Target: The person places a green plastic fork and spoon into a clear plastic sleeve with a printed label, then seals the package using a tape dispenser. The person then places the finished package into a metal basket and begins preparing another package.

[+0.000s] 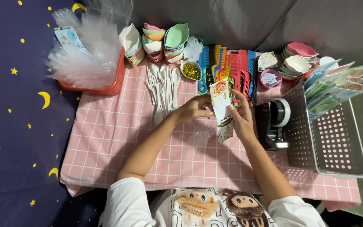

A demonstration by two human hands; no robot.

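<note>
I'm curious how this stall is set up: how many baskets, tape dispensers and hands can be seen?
Baskets: 2 (red basket, white basket)
Tape dispenser: 1
Hands: 2 (left hand, right hand, both on a flowered card)
Total: 5

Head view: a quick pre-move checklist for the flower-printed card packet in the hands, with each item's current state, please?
1. Flower-printed card packet held by both hands: ok.
2. Right hand grips its right edge: ok.
3. Left hand at its left edge: ok; exact grip: cannot tell.
4. Packet sealed: cannot tell.
5. Black tape dispenser beside right hand, unobstructed: ok.
6. White perforated plastic basket has free space: ok.
</note>
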